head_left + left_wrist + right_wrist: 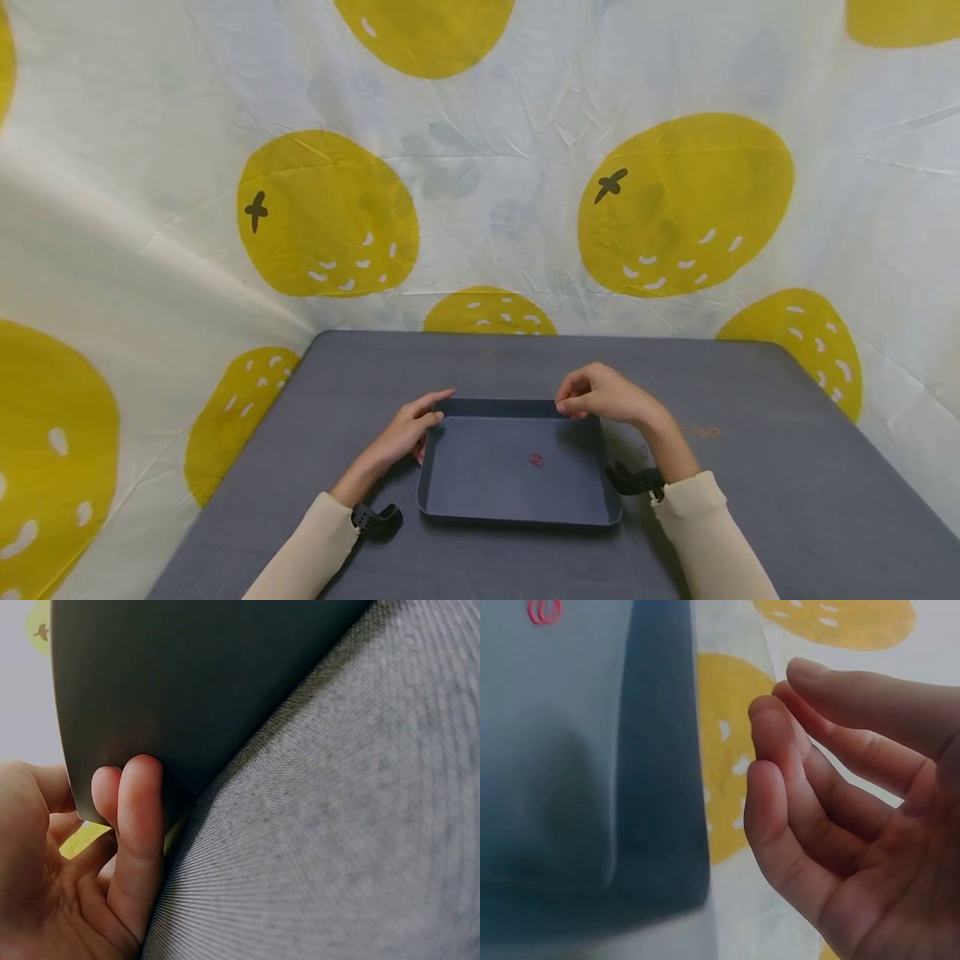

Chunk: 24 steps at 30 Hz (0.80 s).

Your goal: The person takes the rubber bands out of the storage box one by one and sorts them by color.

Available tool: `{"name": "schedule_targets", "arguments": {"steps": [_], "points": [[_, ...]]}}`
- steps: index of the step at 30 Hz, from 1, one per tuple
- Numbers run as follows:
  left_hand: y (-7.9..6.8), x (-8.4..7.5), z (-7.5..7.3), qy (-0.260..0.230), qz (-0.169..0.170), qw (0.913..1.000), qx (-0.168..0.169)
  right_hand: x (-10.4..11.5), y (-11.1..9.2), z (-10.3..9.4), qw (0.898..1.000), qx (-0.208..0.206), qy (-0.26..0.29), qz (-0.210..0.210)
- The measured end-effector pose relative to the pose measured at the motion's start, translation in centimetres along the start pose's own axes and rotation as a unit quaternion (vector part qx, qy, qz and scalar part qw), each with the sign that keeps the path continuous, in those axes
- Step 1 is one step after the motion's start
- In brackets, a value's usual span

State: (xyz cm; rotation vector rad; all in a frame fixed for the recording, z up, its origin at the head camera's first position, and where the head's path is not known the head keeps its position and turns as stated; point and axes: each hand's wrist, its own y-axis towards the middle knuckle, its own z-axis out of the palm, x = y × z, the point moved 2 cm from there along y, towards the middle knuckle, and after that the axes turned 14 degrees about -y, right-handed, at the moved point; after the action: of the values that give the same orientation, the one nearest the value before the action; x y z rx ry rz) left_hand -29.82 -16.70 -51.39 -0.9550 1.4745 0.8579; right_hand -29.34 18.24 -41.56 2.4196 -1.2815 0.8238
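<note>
A shallow dark grey tray [517, 513] lies on the table, with red rubber bands [536, 460] on its floor. My left hand [401, 433] grips the tray's left side near the far corner, thumb over the rim. In the left wrist view, fingers [140, 802] press against the outer wall. My right hand [607, 396] hovers by the far right corner, its fingers loosely bent. The right wrist view shows this hand [855, 795] apart from the tray wall [660, 765], with nothing visible between thumb and fingertips.
Orange rubber bands [707, 432] lie on the grey table [787, 500] right of the tray, partly behind my right wrist. A faint reddish band [643, 451] is nearer the tray. A cloth with yellow fruit shapes [495, 208] hangs behind the table.
</note>
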Motion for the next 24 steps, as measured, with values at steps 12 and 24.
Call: {"name": "schedule_targets", "arguments": {"steps": [12, 24], "points": [[-1.0, -2.7, 0.4, -0.011, -0.013, 0.9998, 0.012, 1.7, 1.6, 1.8, 0.999, 0.017, -0.029, -0.043], [-1.2, -3.4, 0.6, -0.011, -0.012, 0.9996, 0.023, 1.4, 2.5, 4.5, 0.996, 0.068, -0.045, -0.044]]}}
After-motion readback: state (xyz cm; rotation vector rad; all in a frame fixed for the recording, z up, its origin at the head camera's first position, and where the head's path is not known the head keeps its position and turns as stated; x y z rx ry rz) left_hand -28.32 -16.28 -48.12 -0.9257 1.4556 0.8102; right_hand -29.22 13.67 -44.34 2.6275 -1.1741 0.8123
